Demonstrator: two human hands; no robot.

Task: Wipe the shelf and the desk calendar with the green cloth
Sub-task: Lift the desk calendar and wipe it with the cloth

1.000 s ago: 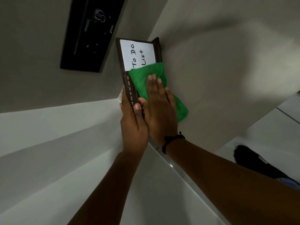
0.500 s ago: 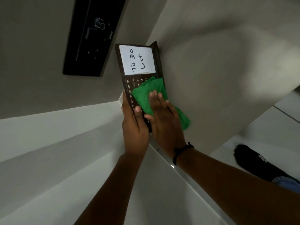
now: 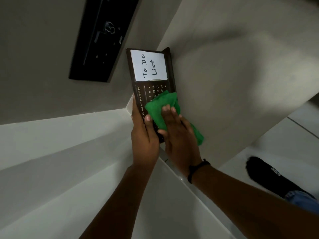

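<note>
One dark brown desk calendar (image 3: pixel 138 94) with a white "To Do List" note card (image 3: pixel 148 65) is held up near the corner where two grey walls meet, above the white shelf (image 3: pixel 60 152). Its lower left edge is gripped by the left hand (image 3: pixel 144 140), whose fingers are closed around it, the thumb (image 3: pixel 148 118) laid on the front. One green cloth (image 3: pixel 161 109) is pressed flat against the lower right part of the calendar's face by the right hand (image 3: pixel 179 140), whose fingers (image 3: pixel 170 111) are extended on top of it. One black wristband (image 3: pixel 196 169) is seen on the right wrist. One black wall panel (image 3: pixel 101 38) is mounted at upper left.
</note>
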